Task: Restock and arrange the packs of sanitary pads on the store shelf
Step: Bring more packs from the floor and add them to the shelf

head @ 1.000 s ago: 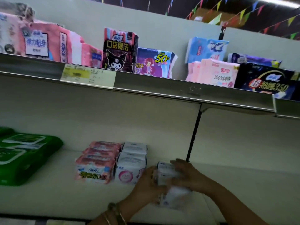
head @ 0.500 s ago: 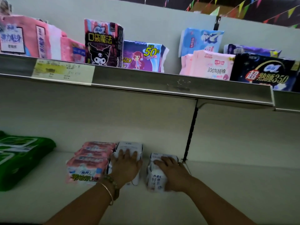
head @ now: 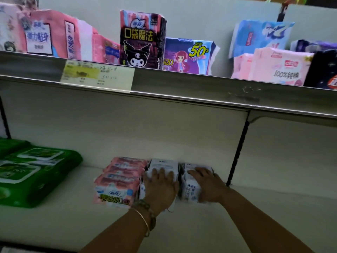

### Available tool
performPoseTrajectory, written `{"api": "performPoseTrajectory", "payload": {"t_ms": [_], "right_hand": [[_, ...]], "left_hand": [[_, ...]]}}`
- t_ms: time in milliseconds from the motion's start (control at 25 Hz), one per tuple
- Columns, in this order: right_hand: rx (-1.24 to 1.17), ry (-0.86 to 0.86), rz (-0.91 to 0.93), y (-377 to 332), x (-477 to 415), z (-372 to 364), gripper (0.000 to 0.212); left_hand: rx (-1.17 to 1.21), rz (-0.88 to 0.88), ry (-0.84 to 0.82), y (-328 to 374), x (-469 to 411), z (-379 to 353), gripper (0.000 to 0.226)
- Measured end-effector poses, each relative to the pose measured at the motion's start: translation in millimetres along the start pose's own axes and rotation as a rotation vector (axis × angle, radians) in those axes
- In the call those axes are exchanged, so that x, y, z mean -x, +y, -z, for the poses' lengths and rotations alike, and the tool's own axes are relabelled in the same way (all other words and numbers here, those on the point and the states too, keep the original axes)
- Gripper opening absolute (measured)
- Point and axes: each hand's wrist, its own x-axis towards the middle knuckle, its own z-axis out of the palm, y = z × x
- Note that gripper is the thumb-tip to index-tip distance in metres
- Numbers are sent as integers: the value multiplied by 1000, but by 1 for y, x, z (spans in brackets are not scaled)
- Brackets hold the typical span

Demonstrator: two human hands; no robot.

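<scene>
The left hand [head: 161,187] lies flat, fingers spread, on the middle row of white sanitary pad packs [head: 164,164]. The right hand [head: 207,187] is laid the same way over the next white row [head: 190,193], just to its right. Neither hand curls round anything and the two stay a little apart, one to each row. Bracelets [head: 145,214] circle the left wrist.

Touching the left side of the white rows is a line of pink sanitary pad packs [head: 116,187], running front to back. Well off to the left lie green packs [head: 36,176], flat on their backs. All of this sits on the pale lower shelf [head: 273,216], against a plain off-white back panel [head: 145,128]. A dark slotted upright [head: 237,150] stands just right of the hands.

Overhead runs the grey metal rail [head: 200,88] of the upper shelf, carrying a yellowish price label [head: 98,76]. Up there stand pink packs [head: 54,35], a black pack with a cartoon figure [head: 142,39], a purple pack [head: 187,55], a blue pack [head: 260,35], a pale pink pack [head: 280,68] and a dark pack [head: 322,70] at the right edge. The light is dim.
</scene>
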Motion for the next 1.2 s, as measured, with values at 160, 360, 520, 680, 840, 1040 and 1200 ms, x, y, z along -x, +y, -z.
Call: {"api": "performPoseTrajectory", "payload": {"t_ms": [160,360,520,680,840,1040,1200], "right_hand": [[-6,-11,-2,2,-8,-2,105],[-11,-8,-12,2,-11,-2,107],[-14,-19,-25,0,-10,0,107],[23,-46,-36,-1,-7,3,110],[-74,-4,-73,-10,6,10,105],[-254,183,-62,-24,34,22,72],[-408,246,-2,-31,73,30,57]], "left_hand": [[60,-57,42,-3,-9,-13,100],[16,-49,29,-3,-8,-6,71],[-14,-58,42,1,-5,-4,55],[24,-59,28,-1,-6,-5,54],[65,-72,25,-4,-6,-5,65],[156,-64,157,-6,3,2,61],[141,-194,347,17,47,9,50]]}}
